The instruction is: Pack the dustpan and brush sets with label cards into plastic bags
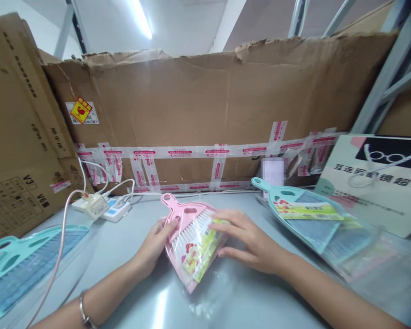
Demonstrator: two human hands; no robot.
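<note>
While the left hand [154, 244] grasps the pink dustpan [185, 221], fingers beneath are hidden.
Fingers of the right hand [255, 237] blur over the card [196, 258]; their grip I cannot tell.

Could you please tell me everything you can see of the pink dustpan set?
The pink dustpan set looks like plastic: a dustpan with a nested, pale-bristled brush and a looped handle pointing away from the person. Crinkled clear wrap covers it, and a yellow-green label with red pictures hides part of the brush. The left grip holds its left edge; the right grip, open, is at its right edge, fingers over the label. Contact with the table is unclear.
</note>
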